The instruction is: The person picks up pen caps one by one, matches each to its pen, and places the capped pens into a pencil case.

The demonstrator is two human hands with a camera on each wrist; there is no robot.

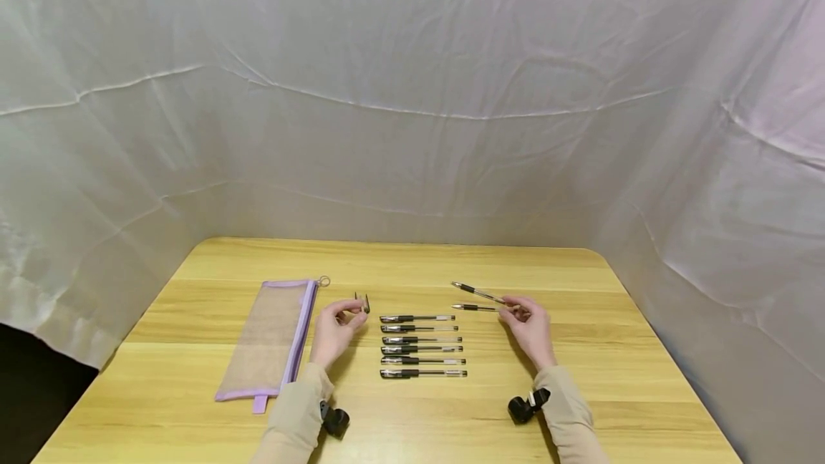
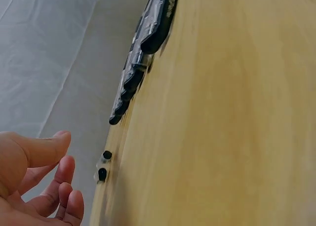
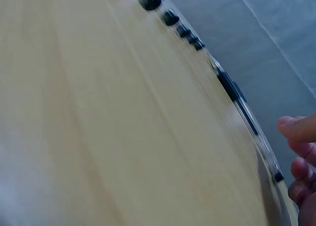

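Two uncapped black pens lie on the table by my right hand (image 1: 527,324), the upper pen (image 1: 477,291) slanting and the lower pen (image 1: 473,308) nearly level. In the right wrist view their clear barrels (image 3: 254,129) end close to the loosely bent fingers, which appear to grip nothing. My left hand (image 1: 336,331) hovers beside two pen caps (image 1: 367,304). From the left wrist, those caps (image 2: 102,174) stand apart from the thumb and fingers, and no held thing shows. Between the hands, several capped black pens (image 1: 422,349) form a row, caps pointing left.
A mesh zip pouch (image 1: 267,339) with purple edging lies left of the left hand, its ring pull (image 1: 324,281) at the far end. Pale cloth (image 1: 412,163) hangs behind and around the wooden table (image 1: 412,421). Each wrist wears a small black camera (image 1: 335,421).
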